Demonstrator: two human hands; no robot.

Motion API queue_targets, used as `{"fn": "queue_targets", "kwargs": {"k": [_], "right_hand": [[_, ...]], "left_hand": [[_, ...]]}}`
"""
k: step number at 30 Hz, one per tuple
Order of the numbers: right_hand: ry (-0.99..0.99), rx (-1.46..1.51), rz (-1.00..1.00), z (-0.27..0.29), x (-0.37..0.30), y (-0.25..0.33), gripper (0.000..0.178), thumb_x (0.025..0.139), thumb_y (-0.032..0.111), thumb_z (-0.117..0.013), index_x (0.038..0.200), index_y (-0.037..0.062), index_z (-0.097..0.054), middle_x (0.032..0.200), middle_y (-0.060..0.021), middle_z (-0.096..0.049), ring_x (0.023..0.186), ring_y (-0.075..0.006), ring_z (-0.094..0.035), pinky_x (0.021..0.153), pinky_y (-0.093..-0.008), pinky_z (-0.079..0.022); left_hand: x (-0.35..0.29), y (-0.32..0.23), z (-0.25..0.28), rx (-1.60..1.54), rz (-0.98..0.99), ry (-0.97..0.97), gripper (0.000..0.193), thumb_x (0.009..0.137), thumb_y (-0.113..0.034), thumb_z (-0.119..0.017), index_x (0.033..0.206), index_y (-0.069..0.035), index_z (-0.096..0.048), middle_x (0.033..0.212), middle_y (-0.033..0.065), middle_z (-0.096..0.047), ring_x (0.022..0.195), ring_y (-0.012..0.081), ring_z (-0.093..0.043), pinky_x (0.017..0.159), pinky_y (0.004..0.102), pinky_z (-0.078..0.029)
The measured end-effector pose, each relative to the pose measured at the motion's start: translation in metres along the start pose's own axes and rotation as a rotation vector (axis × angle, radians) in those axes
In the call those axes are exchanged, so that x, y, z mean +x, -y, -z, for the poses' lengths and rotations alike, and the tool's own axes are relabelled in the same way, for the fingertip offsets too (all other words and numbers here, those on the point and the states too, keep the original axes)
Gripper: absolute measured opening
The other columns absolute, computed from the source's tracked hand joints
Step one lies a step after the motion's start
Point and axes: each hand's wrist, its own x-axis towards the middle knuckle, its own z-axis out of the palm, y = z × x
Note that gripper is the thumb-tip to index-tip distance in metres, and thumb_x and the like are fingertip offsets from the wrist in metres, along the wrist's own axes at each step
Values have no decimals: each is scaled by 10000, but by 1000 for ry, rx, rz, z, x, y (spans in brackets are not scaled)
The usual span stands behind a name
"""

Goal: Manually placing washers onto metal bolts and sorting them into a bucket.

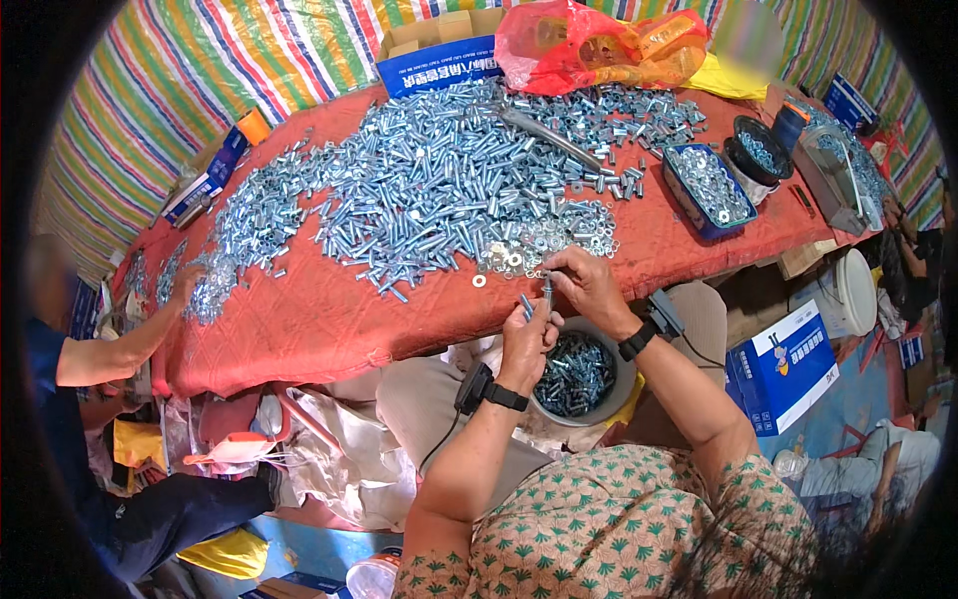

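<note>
My left hand [525, 349] is closed around a couple of metal bolts [548, 291], which point up past its fingers. Close by on the right, the fingers of my right hand [593, 292] are pinched at the top of one bolt; a small part between them is too small to make out. Both hands are in front of the table's near edge. Just beyond them lie loose washers [514, 260], at the near side of a big heap of silvery bolts and sleeves [429, 190]. Below my hands, a grey bucket [633, 374] holds many dark bolts.
The red-covered table [329, 319] also bears a blue bin [682, 205] of washers, a black bowl [733, 155] and a red plastic bag [544, 45]. A blue-and-white carton [783, 369] stands to my right. At the left, a co-worker's arm [120, 354] reaches to small parts.
</note>
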Motion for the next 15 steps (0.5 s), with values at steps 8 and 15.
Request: {"fn": "queue_targets", "kwargs": {"k": [8, 15], "right_hand": [[95, 238, -75, 9, -18, -4, 134, 897, -67, -538, 992, 11, -590, 924, -42, -600, 852, -118, -598, 753, -259, -502], [367, 336, -178, 42, -11, 11, 196, 856, -60, -594, 1027, 33, -616, 998, -27, -592, 921, -127, -595, 764, -258, -500]], "left_hand": [[4, 13, -1, -95, 36, 138, 255, 924, -320, -647, 987, -102, -529, 747, 30, -586, 494, 34, -414, 417, 161, -276], [-4, 0, 8, 166, 0, 204, 199, 951, -260, -609, 928, -73, -547, 681, 20, -579, 465, 32, -427, 412, 168, -300]]}}
